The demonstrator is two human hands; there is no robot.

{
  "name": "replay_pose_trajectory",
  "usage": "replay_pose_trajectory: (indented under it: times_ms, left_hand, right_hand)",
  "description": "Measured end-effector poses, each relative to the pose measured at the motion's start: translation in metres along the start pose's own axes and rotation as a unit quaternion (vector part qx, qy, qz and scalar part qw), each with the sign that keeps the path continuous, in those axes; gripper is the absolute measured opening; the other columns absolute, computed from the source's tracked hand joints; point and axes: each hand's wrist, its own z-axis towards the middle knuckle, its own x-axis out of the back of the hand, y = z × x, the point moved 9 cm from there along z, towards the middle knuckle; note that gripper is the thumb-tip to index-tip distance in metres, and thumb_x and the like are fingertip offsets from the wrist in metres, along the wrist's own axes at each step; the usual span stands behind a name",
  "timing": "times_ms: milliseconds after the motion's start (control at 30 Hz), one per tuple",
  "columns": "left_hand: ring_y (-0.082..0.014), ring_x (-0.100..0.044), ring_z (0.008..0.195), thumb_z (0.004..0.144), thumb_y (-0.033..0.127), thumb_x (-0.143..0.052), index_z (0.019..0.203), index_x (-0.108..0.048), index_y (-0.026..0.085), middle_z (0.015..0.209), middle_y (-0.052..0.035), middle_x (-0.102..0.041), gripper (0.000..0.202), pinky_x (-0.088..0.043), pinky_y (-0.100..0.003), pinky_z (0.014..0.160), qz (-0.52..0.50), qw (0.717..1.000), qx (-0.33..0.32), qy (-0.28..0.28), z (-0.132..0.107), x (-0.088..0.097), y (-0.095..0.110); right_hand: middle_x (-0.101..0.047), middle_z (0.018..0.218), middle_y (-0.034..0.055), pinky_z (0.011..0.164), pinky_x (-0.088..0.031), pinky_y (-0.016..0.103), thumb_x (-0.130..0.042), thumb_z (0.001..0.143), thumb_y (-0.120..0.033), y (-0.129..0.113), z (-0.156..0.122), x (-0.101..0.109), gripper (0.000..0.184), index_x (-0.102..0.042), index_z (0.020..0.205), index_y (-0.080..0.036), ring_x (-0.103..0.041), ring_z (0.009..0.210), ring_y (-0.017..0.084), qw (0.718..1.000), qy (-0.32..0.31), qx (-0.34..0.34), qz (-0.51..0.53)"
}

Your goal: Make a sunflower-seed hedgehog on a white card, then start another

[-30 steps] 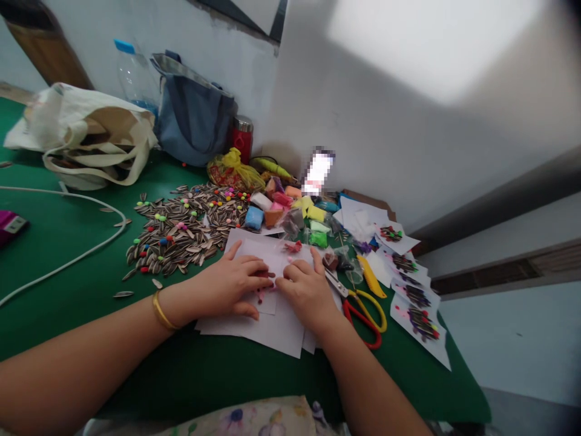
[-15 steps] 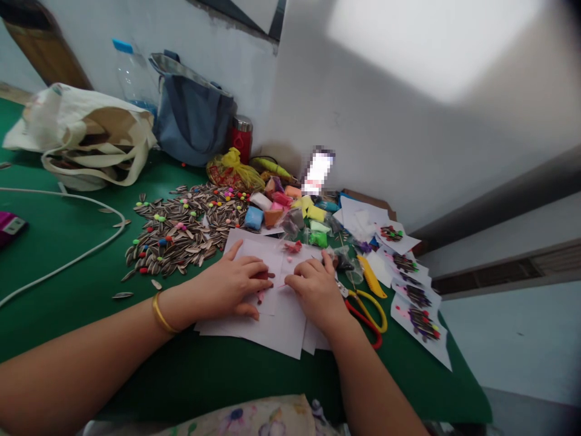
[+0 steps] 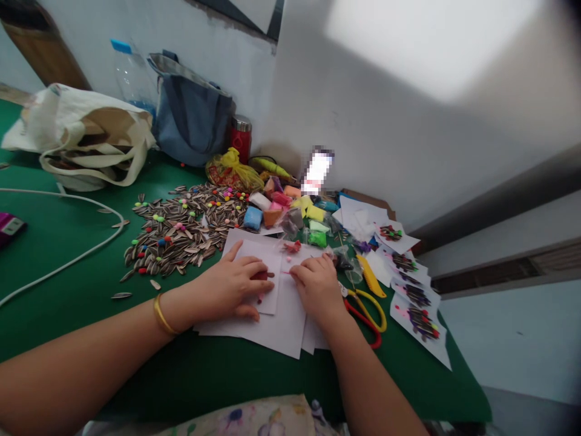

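My left hand [image 3: 236, 284] lies with fingers spread over a small white paper [image 3: 269, 307], holding it down on larger white sheets [image 3: 281, 333]. Under its fingers a dark red clay piece [image 3: 261, 275] and small pink bits show in part. My right hand [image 3: 318, 284] is closed in a pinch just to the right. A thin pink strand [image 3: 285, 272], like modelling clay, sticks out from its thumb and fingertips. Beyond it on the sheet are a pink clay ball [image 3: 288, 259] and a red clay lump [image 3: 292, 247].
Sunflower seeds [image 3: 181, 236] mixed with coloured balls are piled to the left. Bagged clay [image 3: 313, 212] sits behind the sheets. Scissors [image 3: 379, 312] and a yellow cutter [image 3: 372, 277] lie right. Seed-covered cards [image 3: 422, 324] line the right edge. Bags [image 3: 190, 115] and a bottle stand behind.
My right hand has shifted slightly away from me, its raised finger now folded in with the others, and the pink strand moved with it. My left hand stays put.
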Motion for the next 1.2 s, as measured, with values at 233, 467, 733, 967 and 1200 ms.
replay_pose_trajectory:
  times_ms: [233, 467, 733, 967, 1200]
  left_hand:
    - [-0.0290, -0.055, 0.119, 0.076, 0.070, -0.064, 0.138, -0.055, 0.024, 0.122, -0.0105, -0.064, 0.077, -0.012, -0.055, 0.119, 0.008, 1.000, 0.017, 0.007, 0.002, -0.003, -0.004]
    - [-0.0293, -0.055, 0.118, 0.078, 0.068, -0.064, 0.136, -0.057, 0.024, 0.122, -0.0104, -0.064, 0.073, -0.009, -0.056, 0.119, 0.015, 1.000, 0.019, 0.005, 0.002, -0.004, -0.003]
    - [-0.0304, -0.055, 0.119, 0.077, 0.068, -0.064, 0.133, -0.059, 0.026, 0.121, -0.0101, -0.063, 0.070, -0.007, -0.059, 0.119, 0.014, 1.000, 0.024, -0.002, 0.004, -0.005, -0.001]
    - [-0.0301, -0.054, 0.118, 0.078, 0.068, -0.064, 0.134, -0.058, 0.026, 0.123, -0.0101, -0.063, 0.070, -0.005, -0.059, 0.119, 0.015, 1.000, 0.026, -0.005, 0.003, -0.005, -0.002]
    - [-0.0294, -0.055, 0.119, 0.078, 0.068, -0.064, 0.132, -0.059, 0.025, 0.122, -0.0096, -0.063, 0.069, -0.006, -0.058, 0.119, 0.017, 0.999, 0.027, -0.005, 0.003, -0.004, -0.001]
  right_hand:
    - [-0.066, 0.088, 0.0028, 0.085, -0.027, 0.036, -0.058, 0.095, -0.021, -0.011, 0.005, -0.011, 0.017, -0.074, 0.096, -0.027, -0.053, 0.087, 0.018, 0.999, -0.020, -0.018, -0.021]
    - [-0.065, 0.092, 0.0007, 0.095, -0.020, 0.041, -0.058, 0.095, -0.019, -0.021, 0.007, -0.010, 0.016, -0.070, 0.090, -0.028, -0.049, 0.089, 0.018, 0.998, -0.013, -0.010, -0.065]
    - [-0.063, 0.090, 0.0026, 0.093, -0.022, 0.040, -0.056, 0.095, -0.019, -0.025, 0.006, -0.014, 0.016, -0.070, 0.091, -0.026, -0.049, 0.087, 0.019, 0.997, -0.038, 0.007, -0.070]
    - [-0.064, 0.091, 0.0024, 0.092, -0.022, 0.041, -0.057, 0.094, -0.019, -0.023, 0.007, -0.015, 0.013, -0.069, 0.090, -0.025, -0.049, 0.087, 0.019, 0.997, -0.033, -0.004, -0.067]
    - [-0.064, 0.090, 0.0026, 0.091, -0.023, 0.040, -0.060, 0.093, -0.019, -0.026, 0.008, -0.015, 0.011, -0.069, 0.090, -0.025, -0.049, 0.087, 0.020, 0.997, -0.028, 0.005, -0.066]
